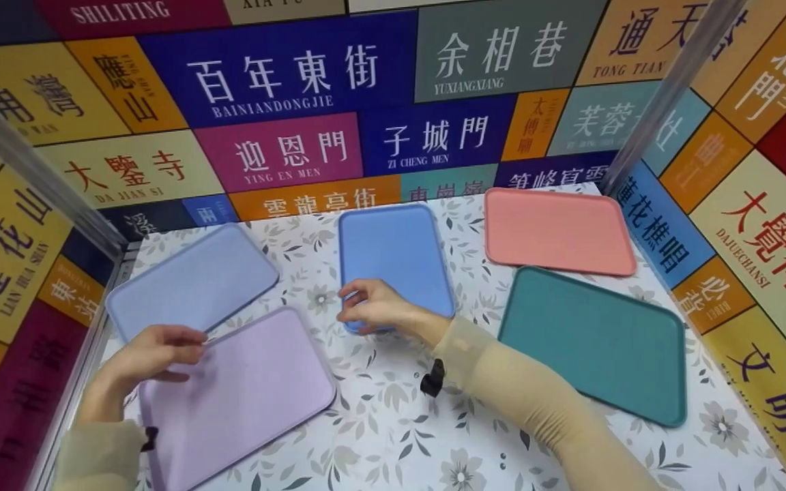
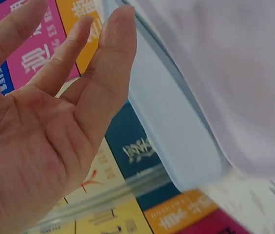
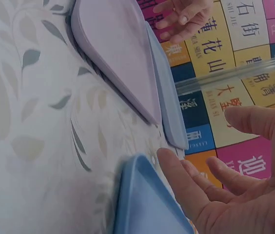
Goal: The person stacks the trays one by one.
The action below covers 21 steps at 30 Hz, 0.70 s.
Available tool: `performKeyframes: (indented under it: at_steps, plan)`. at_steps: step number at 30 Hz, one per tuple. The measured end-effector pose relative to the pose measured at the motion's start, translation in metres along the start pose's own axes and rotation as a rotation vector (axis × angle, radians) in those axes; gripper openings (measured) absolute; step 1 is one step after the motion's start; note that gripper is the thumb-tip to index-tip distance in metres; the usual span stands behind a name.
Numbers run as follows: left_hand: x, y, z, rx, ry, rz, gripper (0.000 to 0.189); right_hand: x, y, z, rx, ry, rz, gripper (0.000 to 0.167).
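Note:
Five shallow rectangular trays lie on the table. My left hand (image 1: 154, 356) hovers over the left part of the lilac tray (image 1: 250, 389), fingers loosely bent with nothing in them. Behind it lies the pale periwinkle tray (image 1: 195, 273), which shows as a light blue strip beside the lilac one in the left wrist view. My right hand (image 1: 376, 305) is over the near end of the blue tray (image 1: 396, 245), fingers spread and relaxed. In the right wrist view the right hand's fingers (image 3: 181, 180) overlap the blue tray's edge, holding nothing.
A coral tray (image 1: 560, 232) lies at the back right, and a dark green tray (image 1: 598, 341) in front of it. The white table (image 1: 393, 409) has a leaf and flower print. Colourful sign-covered panels (image 1: 277, 75) with clear corner strips wall in the back and sides.

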State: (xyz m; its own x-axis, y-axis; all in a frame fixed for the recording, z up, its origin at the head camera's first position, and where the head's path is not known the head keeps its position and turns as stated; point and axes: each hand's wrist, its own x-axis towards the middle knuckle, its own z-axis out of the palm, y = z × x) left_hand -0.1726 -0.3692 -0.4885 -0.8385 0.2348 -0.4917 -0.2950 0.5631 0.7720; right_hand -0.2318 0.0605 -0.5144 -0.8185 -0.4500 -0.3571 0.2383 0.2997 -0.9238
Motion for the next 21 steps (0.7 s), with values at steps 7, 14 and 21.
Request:
performKeyframes:
  at_steps: [7, 14, 21]
  plan:
    - [-0.026, -0.019, -0.019, 0.074, -0.022, -0.153, 0.05, 0.003, 0.005, 0.018, -0.003, -0.017, 0.018, 0.059]
    - [-0.04, -0.034, -0.02, 0.064, -0.007, -0.287, 0.053, 0.006, 0.014, 0.031, -0.01, -0.016, 0.04, 0.057]
    - [-0.048, -0.051, -0.016, 0.014, 0.028, -0.334, 0.048, 0.009, 0.02, 0.046, -0.016, -0.021, 0.047, 0.053]
